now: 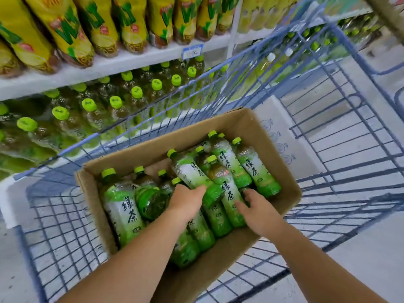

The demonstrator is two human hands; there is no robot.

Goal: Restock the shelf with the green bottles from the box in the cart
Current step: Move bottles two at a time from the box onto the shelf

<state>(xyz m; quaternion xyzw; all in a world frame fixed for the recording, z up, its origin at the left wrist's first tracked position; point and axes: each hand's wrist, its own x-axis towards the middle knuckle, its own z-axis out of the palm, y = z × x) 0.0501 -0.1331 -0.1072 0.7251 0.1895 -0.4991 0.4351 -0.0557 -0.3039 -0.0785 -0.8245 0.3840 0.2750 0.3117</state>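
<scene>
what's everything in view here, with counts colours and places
green bottles: at least ten, green, lying in the cardboard box
cardboard box: one, brown, in the cart
cart: one, blue wire, beside the shelf
white carton: one, white, behind the box
shelf: one, white, left
shelf bottles: many, green caps, lower level
yellow bottles: several, yellow, upper level
price tag: one, blue-white, shelf edge
left hand: one, on a boxed bottle
right hand: one, gripping a boxed bottle

light: bright, even | shadows: faint | edges: wide-angle bending | blur: soft toward corners
</scene>
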